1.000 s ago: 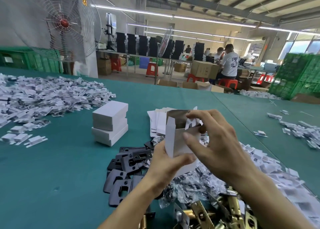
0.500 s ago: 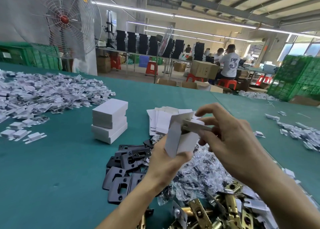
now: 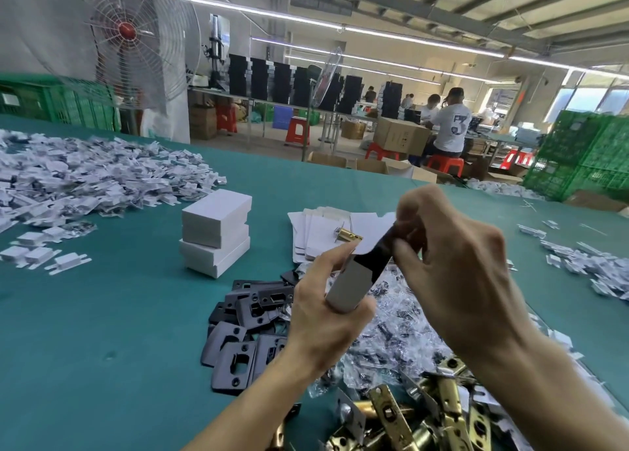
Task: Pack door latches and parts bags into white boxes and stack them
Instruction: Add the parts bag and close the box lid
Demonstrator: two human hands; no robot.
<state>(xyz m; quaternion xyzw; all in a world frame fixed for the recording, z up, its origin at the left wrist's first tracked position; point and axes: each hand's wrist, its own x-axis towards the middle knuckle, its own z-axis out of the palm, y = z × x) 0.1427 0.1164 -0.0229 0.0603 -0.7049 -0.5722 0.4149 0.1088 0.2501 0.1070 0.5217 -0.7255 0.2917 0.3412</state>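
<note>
Left hand (image 3: 323, 321) grips a white box (image 3: 347, 289) at centre, mouth tilted toward 1 o'clock; right hand (image 3: 456, 273) pinches a dark plate (image 3: 376, 254) at that mouth. From the hands: stacked closed boxes (image 3: 214, 232) at 10 o'clock, flat box blanks (image 3: 316, 232) at 12 with one brass latch (image 3: 348, 235) on top. Loose plates (image 3: 252, 317) at 8, parts bags (image 3: 394, 317) at 5, latch pile (image 3: 408, 416) at 6.

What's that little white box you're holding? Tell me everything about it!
The small white cardboard box is plain and narrow, held in the air, tilted, its open end pointing up and away. The left hand grips its lower end. A dark flat part sticks out of the open end, pinched by the right hand.
</note>
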